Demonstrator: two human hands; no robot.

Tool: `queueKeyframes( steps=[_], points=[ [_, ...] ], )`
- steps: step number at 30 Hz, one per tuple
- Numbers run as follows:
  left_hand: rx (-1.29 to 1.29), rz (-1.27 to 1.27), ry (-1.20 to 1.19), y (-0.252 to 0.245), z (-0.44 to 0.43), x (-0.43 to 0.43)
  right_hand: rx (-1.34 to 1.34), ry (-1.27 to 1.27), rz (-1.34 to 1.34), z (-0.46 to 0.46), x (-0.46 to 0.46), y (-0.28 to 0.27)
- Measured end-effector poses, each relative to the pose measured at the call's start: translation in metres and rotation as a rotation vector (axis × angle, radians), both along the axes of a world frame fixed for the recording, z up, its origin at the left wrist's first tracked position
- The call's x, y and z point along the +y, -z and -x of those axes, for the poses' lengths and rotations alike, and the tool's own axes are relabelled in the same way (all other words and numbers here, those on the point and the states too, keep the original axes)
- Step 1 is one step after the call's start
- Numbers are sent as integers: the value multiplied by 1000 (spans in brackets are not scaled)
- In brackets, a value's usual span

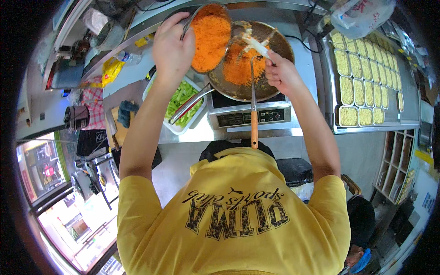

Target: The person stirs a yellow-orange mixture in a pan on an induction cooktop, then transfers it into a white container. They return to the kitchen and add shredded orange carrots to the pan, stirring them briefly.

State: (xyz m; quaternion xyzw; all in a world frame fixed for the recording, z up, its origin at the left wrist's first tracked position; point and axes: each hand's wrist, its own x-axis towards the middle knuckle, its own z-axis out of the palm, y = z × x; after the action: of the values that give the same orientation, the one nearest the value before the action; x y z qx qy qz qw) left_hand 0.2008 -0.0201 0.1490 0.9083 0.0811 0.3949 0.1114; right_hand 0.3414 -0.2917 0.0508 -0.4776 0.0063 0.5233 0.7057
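Note:
My left hand (pixel 173 48) grips the rim of a metal bowl (pixel 196 13) of finely chopped orange food, perhaps carrot (pixel 210 43), tilted at the left edge of a frying pan (pixel 230 92). More of the orange food (pixel 242 65) lies heaped in the pan. My right hand (pixel 283 72) is closed on the white handle of a utensil (pixel 256 44), whose head is smeared with food over the pan. A wooden-handled metal utensil (pixel 254 127) rests across the pan's near rim. The pan stands on an induction cooker (pixel 249 117).
Left of the cooker is a white tub (pixel 177 130) of cut green vegetables (pixel 184 99). A cutting board (pixel 118 127) with a dark cloth (pixel 128 113) lies farther left. Many small filled trays (pixel 357 82) stand at right. A person in a blue cap (pixel 361 259) is at lower right.

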Motion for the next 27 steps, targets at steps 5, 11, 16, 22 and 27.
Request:
queueKeyframes(
  steps=[5, 11, 16, 22, 27],
  points=[
    [-13, 43, -7, -3, 10, 10, -120, -3, 136, 5, -8, -10],
    [-93, 248, -103, -6, 24, 36, -345, -13, 196, 18, -29, -35],
    [-165, 512, -95, 1, 48, 75, -453, 86, 226, 34, -31, -77],
    [-356, 1216, -106, 5, 108, 128, -641, 55, 339, 70, 3, -120],
    [-576, 1389, -45, 0, 197, 158, -780, -57, 372, 96, 56, -114]
  ],
)
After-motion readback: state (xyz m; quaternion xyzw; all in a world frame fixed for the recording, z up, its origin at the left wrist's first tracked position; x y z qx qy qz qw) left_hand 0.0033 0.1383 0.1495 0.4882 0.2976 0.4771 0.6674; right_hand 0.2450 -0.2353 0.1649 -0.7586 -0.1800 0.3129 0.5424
